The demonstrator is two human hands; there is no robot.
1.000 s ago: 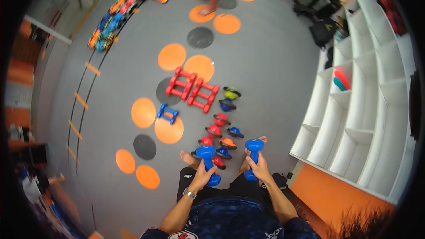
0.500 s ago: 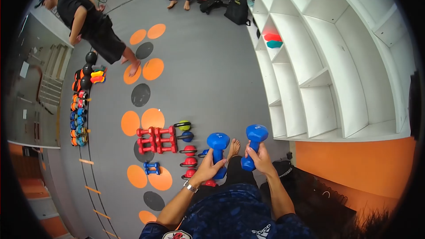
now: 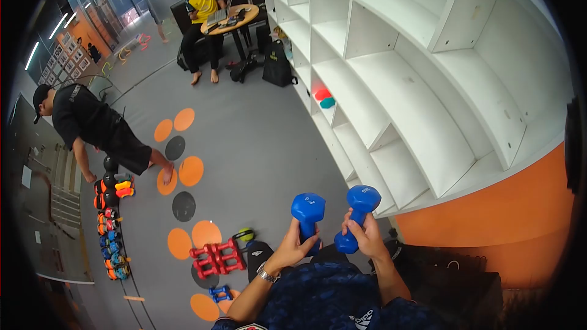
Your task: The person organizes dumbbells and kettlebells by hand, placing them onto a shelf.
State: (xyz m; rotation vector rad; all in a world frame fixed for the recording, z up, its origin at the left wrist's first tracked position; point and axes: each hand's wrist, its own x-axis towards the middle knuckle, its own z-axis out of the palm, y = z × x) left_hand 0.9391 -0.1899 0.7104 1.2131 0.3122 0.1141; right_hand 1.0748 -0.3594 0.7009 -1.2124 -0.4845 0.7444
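Two blue dumbbells are held upright in front of my body. My left hand (image 3: 293, 246), with a metal watch at its wrist, wraps round the handle of one blue dumbbell (image 3: 307, 208). Round the handle of the other blue dumbbell (image 3: 363, 199) my right hand (image 3: 365, 235) is closed. The two dumbbells are side by side and apart, their upper heads just below the white shelf's lower edge.
A white shelf unit (image 3: 391, 101) fills the right side. Red dumbbells (image 3: 217, 258) and small blue dumbbells (image 3: 220, 294) lie on the floor. One person (image 3: 101, 123) bends over balls at left; another person (image 3: 206, 6) sits by a round table (image 3: 244, 19).
The view has tilted up, showing the seated person and table. The standing person bends lower with a hand near the balls. Both dumbbells remain in my hands.
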